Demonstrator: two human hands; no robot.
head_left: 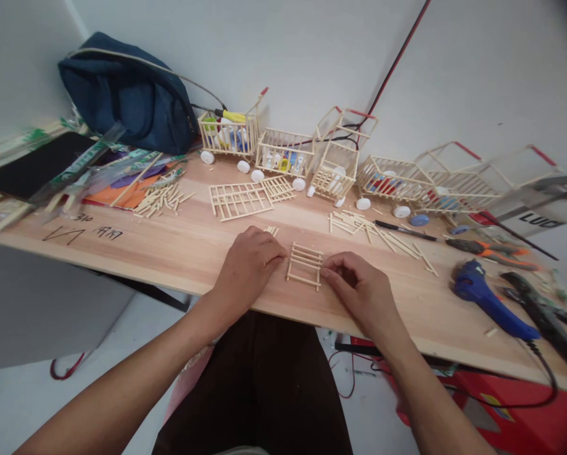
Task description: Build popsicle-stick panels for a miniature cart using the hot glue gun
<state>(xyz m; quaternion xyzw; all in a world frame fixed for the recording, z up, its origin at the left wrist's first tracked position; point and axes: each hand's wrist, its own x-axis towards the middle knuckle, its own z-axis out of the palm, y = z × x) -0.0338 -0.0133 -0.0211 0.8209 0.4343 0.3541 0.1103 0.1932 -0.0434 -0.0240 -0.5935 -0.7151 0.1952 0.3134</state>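
Note:
A small ladder-like frame of thin wooden sticks (304, 278) lies flat on the table in front of me, with several crossbars between two side sticks. My left hand (252, 262) is closed, its fingertips pinched at the frame's left side. From the opposite side, my right hand (359, 281) curls with thumb and forefinger against the right side stick. Just beyond my left hand sit a few short sticks (271, 231), partly hidden by it. Larger stick grids (240, 201) lie farther back.
Several miniature stick shopping carts (286, 151) with white wheels line the wall. Loose sticks (163, 199) lie left, more sticks (354, 222) right. Also on the right are a pen (404, 230), orange-handled pliers (494, 249) and a blue corded glue gun (494, 303). A blue bag (127, 95) stands back left.

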